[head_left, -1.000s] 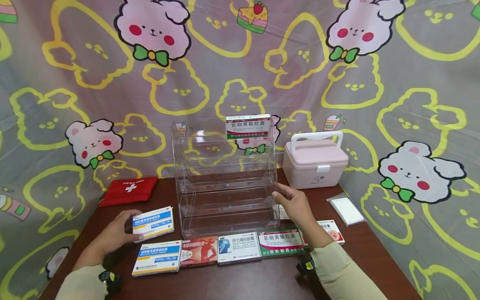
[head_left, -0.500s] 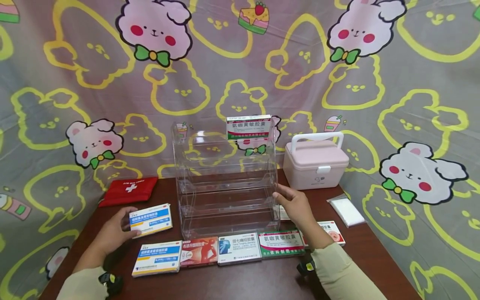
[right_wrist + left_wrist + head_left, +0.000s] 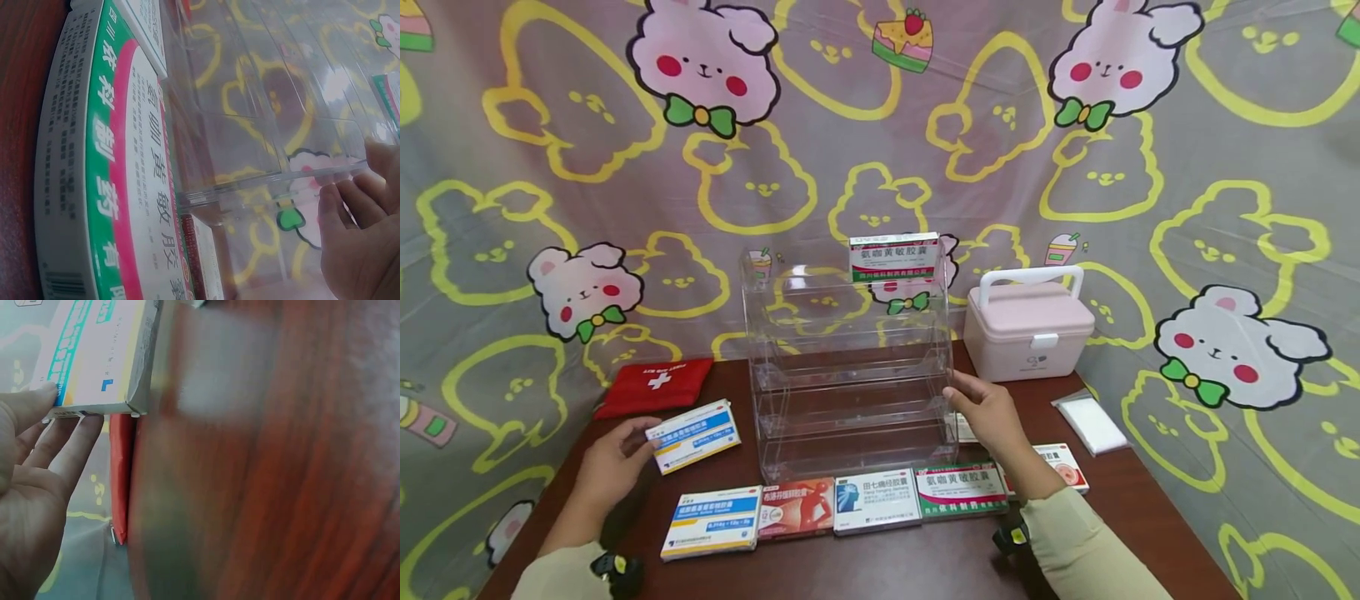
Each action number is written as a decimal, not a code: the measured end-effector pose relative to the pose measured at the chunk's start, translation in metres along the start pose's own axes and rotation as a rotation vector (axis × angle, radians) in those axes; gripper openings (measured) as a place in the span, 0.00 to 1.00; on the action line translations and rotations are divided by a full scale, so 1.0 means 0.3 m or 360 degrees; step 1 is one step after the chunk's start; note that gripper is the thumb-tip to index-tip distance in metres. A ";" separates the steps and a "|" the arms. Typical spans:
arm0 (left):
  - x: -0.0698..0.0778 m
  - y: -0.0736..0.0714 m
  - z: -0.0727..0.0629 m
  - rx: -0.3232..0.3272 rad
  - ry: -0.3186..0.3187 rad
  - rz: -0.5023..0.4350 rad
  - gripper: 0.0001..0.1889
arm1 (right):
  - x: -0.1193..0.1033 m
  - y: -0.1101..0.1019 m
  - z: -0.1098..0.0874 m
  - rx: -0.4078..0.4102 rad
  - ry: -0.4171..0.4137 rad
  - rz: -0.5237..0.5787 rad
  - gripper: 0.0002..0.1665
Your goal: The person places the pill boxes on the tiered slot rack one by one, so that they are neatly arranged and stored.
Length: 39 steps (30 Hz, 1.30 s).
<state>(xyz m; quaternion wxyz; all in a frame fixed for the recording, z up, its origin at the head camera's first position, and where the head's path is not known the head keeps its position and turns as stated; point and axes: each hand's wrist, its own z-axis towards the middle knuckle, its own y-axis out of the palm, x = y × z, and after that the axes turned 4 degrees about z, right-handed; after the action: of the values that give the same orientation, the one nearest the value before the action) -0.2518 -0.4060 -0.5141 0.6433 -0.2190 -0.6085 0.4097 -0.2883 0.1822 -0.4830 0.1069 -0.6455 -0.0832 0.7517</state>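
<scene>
My left hand (image 3: 617,467) pinches a white, blue and yellow medicine box (image 3: 696,437) by its left end, thumb on the front and fingers behind. The box is held tilted, left of the rack. A matching medicine box (image 3: 711,523) lies below it, at the left end of a row on the table. My right hand (image 3: 992,417) holds the right side edge of a clear tiered display rack (image 3: 853,417); in the right wrist view, thumb and fingers (image 3: 332,203) lie on either side of its panel. A green and white medicine box (image 3: 893,258) stands in the top tier, at the right.
A red box (image 3: 796,507), a white box (image 3: 877,500) and a green-striped box (image 3: 961,490) continue the row before the rack. More boxes (image 3: 1060,467) lie under my right forearm. A red first-aid pouch (image 3: 655,387), pink case (image 3: 1030,329) and white packet (image 3: 1090,423) lie around.
My left hand has moved slightly left and up with the medicine box, which is now tilted more. My right hand has stayed at the rack's side.
</scene>
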 end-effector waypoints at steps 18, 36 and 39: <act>0.285 -0.232 0.070 0.0285 0.0040 -0.0548 0.25 | -0.026 -0.001 -0.006 0.0018 0.0041 -0.0019 0.30; 0.815 -0.313 0.309 0.0318 0.0268 -0.1613 0.19 | -0.029 -0.012 -0.006 0.0021 0.0033 -0.0052 0.30; 0.871 -0.305 0.340 0.0310 0.0307 -0.1654 0.18 | -0.031 -0.007 -0.008 0.0009 0.0028 -0.0033 0.30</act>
<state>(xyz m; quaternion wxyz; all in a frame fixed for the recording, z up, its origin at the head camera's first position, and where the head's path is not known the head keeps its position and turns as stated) -0.3460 -0.2726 -0.2684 0.8317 0.1352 -0.5339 0.0698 -0.2846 0.1817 -0.4740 0.1172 -0.6508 -0.0869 0.7451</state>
